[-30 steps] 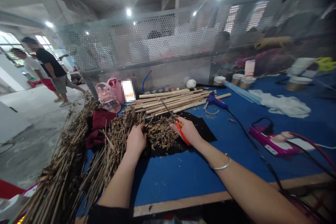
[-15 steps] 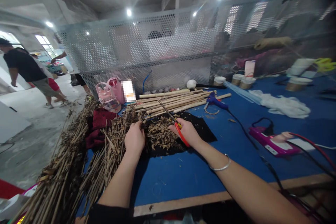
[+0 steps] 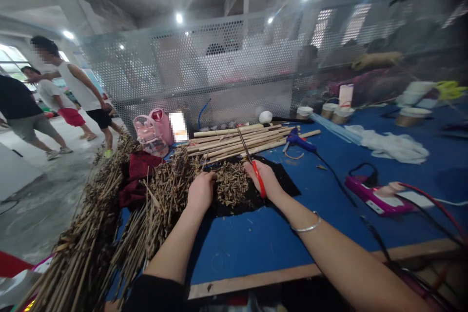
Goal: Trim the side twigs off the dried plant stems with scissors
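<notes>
And here sits the loose pile of dried plant bits (image 3: 231, 186), right between the two hands on the black cloth (image 3: 287, 183); from the left hand (image 3: 201, 191) it lies toward three o'clock, from the right hand (image 3: 266, 179) toward eight, and both sets of fingertips are at its edges, so neither hand looks clearly nearer; the heap is a jumble with no plain long axis of its own, while the scissors (image 3: 259, 179) do have one, running from five o'clock at the red handle up to eleven at the tips, over toward the pale sticks (image 3: 234, 139); the right fingers are closed around those scissors, fingertips dipping to the pile; the left fingers curl inward with thumb and forefinger close, though whether they pinch anything I cannot tell; against half a second ago, the left hand is over toward three o'clock and the heap looks narrower between the hands; the right hand is a touch higher, toward one, and the scissors stand steeper; the bundle of dried stems (image 3: 164, 195), out at nine, looks much the same.
</notes>
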